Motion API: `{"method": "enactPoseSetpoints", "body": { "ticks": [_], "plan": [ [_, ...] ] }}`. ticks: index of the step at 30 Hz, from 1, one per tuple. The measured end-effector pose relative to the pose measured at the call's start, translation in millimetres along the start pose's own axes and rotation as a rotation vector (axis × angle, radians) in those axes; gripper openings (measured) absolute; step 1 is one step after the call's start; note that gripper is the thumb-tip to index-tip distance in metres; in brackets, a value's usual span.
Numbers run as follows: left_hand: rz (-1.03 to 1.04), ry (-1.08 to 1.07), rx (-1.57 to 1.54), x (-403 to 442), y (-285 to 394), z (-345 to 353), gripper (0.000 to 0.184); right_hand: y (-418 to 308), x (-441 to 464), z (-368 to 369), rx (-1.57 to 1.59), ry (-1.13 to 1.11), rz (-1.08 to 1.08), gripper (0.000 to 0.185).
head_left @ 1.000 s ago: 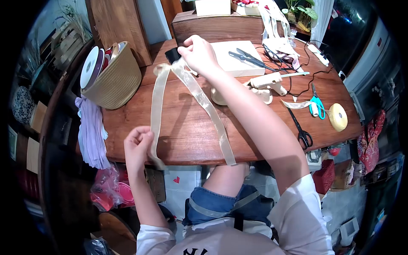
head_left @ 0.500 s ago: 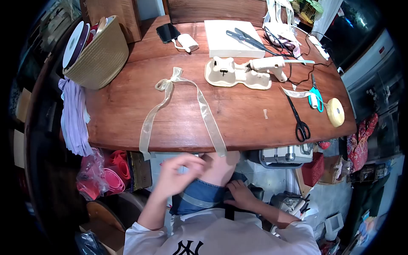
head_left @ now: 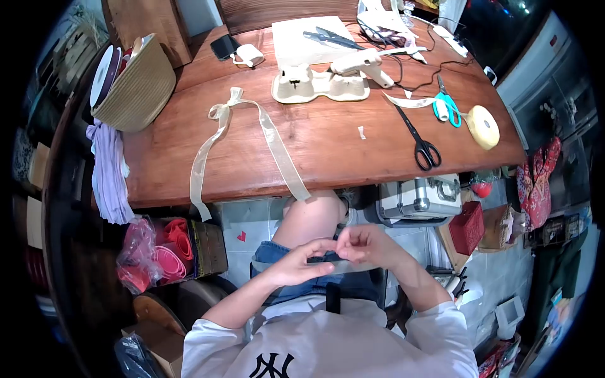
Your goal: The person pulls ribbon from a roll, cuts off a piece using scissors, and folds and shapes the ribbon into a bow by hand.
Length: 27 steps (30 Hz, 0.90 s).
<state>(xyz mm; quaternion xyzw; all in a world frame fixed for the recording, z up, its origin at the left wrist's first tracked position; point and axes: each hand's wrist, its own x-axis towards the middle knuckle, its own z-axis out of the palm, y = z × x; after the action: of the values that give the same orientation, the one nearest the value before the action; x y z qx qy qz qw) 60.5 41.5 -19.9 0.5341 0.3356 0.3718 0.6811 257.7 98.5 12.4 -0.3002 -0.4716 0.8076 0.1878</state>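
Observation:
Above my lap, my left hand [head_left: 301,261] is held with thumb and fingers apart in a curved shape. Its fingertips meet my right hand [head_left: 364,246], whose thumb and fingers are pinched together. Whatever sits in that pinch is too small to make out. A sheer pale strip, like ribbon [head_left: 346,267], crosses my lap just below the fingers. On the table ahead, a cream organza ribbon [head_left: 278,145] is tied in a bow loop, its two tails reaching past the front edge.
Black scissors [head_left: 425,151], teal scissors [head_left: 449,110] and a ribbon roll [head_left: 484,127] lie at the right. A glue gun [head_left: 362,65] rests on a pulp tray [head_left: 302,94]. A woven basket [head_left: 142,88] stands left. Beneath the table edge is a silver case [head_left: 416,200].
My right hand has risen from beside my thigh to meet the left. My left hand has moved right and down and turned. The view has shifted, so the table sits higher.

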Motion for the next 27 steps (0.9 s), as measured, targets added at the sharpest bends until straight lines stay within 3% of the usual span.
{"method": "enactPoseSetpoints", "body": {
  "ticks": [4,6,8,10,12,16,17,22,26,27],
  "plan": [
    [-0.193,-0.152,-0.049,3,22,8,0.033,-48,-7,2,-0.007,0.147,-0.121,0.006],
    [-0.265,-0.153,-0.091,0,43,-12,0.02,-72,-19,-7,-0.114,0.253,-0.222,0.006],
    [-0.184,0.048,-0.008,-1,81,-31,0.011,-82,-27,-21,-0.099,0.202,-0.338,0.01],
    [-0.111,0.118,0.041,1,108,-36,0.009,-88,-27,-21,-0.201,0.189,-0.296,0.018],
    [-0.094,0.066,0.113,5,131,-37,0.01,-89,-18,-9,-0.319,0.034,-0.072,0.027],
    [-0.045,0.036,0.099,11,161,-30,0.01,-96,0,11,-0.319,-0.158,-0.151,0.02],
    [-0.042,0.034,0.101,10,165,-31,0.01,-104,-2,18,-0.245,-0.123,-0.171,0.011],
    [0.069,0.031,0.107,0,184,-48,0.01,-135,-9,19,-0.217,0.006,-0.418,0.017],
    [0.166,-0.033,0.081,3,187,-63,0.011,-160,-10,28,-0.304,-0.057,-0.386,0.016],
    [0.095,-0.046,0.11,0,189,-64,0.014,-163,-10,30,-0.337,-0.08,-0.358,0.015]
  ]
}}
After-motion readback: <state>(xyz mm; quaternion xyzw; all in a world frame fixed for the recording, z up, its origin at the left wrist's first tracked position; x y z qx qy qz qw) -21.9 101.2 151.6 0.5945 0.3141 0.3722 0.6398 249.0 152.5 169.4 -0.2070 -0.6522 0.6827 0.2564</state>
